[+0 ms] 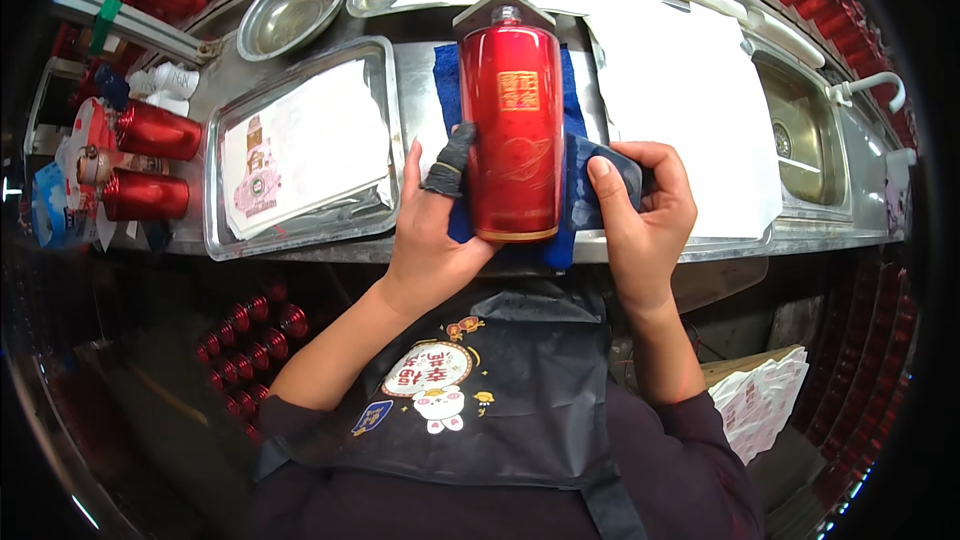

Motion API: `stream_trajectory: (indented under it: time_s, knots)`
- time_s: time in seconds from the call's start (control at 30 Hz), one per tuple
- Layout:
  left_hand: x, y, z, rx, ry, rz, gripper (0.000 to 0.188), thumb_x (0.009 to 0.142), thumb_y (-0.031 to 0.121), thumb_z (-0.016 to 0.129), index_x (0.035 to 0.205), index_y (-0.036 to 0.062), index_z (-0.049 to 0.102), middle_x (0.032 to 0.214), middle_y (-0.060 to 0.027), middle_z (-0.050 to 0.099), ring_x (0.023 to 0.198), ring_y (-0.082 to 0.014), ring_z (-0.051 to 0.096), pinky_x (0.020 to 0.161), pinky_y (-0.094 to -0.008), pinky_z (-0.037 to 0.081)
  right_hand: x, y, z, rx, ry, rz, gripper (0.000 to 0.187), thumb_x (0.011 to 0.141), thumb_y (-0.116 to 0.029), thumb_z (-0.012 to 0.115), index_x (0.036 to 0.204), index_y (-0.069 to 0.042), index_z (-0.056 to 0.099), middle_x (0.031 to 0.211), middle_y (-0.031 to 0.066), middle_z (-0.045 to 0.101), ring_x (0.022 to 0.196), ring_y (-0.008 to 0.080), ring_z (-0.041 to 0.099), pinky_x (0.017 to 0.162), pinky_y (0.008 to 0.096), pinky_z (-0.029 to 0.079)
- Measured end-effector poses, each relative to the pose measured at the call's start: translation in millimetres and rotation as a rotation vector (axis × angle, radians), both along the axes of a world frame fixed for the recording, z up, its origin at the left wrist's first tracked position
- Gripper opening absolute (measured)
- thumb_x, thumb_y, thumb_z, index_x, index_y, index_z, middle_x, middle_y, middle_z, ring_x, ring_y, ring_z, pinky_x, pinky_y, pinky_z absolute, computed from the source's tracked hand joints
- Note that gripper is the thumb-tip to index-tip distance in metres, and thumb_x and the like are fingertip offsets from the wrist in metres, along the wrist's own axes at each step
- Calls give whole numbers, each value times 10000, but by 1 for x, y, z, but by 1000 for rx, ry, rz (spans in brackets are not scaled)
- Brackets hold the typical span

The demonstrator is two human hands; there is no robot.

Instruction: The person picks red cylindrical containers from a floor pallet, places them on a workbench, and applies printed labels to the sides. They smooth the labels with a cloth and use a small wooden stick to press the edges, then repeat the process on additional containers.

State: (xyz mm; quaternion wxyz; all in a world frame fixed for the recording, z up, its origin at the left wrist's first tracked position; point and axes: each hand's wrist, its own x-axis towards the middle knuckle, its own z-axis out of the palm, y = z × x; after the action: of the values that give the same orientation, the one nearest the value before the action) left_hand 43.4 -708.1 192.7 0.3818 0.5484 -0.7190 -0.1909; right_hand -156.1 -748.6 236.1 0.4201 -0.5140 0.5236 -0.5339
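A glossy red bottle (510,165) with gold markings lies in front of me, its neck pointing away and its base near the counter's front edge. My left hand (432,230) grips its left side, and one digit wears a dark wrap. In my right hand (645,205) is a flat dark blue scraper (592,185), pinched between thumb and fingers. The scraper's left edge is at the bottle's right side; whether it touches is unclear. Under the bottle lies a blue cloth (446,80). A grey angular support (545,18) sits by the neck.
On the left stands a metal tray (215,225) with printed sheets (310,145), near two red bottles (150,195). Behind is a metal bowl (340,0). White sheets (690,120) lie right, beside a sink (835,210) with a white tap (880,82). Several red bottles line the back.
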Motion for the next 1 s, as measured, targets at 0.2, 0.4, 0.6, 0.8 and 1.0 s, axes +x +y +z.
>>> stream_trajectory:
  time_s: [0.2, 0.4, 0.6, 0.8, 1.0]
  knots:
    - [-19, -1, 5, -225, -73, 71, 854, 719, 198, 850, 1447, -5, 453, 1393, -179, 573, 1329, -346, 534, 1179, -645, 113, 23, 19, -14, -430, 386, -74, 239, 758, 44, 788, 972, -23, 705, 825, 97, 633, 672, 217, 578, 600, 304, 462]
    - [-19, -3, 2, -257, -104, 83, 921, 739, 232, 836, 1502, -13, 381, 1455, -163, 540, 1306, -325, 558, 1173, -656, 92, 33, 18, 0, -657, 385, 180, 338, 662, 78, 812, 972, -30, 730, 809, 102, 640, 673, 258, 615, 583, 336, 473]
    - [-16, 2, 9, -180, -108, 65, 936, 713, 288, 903, 1474, 19, 431, 1554, -107, 440, 1434, -295, 426, 1169, -642, 186, -39, -34, 22, -262, 434, 634, 223, 755, 28, 791, 957, -41, 727, 852, 75, 680, 753, 169, 646, 628, 272, 493]
    - [-17, 1, 9, -177, -120, 67, 957, 704, 285, 910, 1480, 15, 419, 1555, -108, 437, 1434, -299, 422, 1168, -632, 195, 5, -114, 25, -633, 449, 706, 216, 815, -14, 781, 1011, -5, 690, 926, 77, 691, 812, 157, 648, 724, 265, 504]
    - [-16, 4, 8, -163, -71, 57, 980, 728, 307, 895, 1505, 18, 371, 1553, -109, 439, 1415, -292, 443, 1188, -606, 163, -3, -87, 59, -563, 618, 1042, 240, 774, 34, 772, 987, -39, 688, 851, 78, 671, 741, 205, 639, 655, 331, 501]
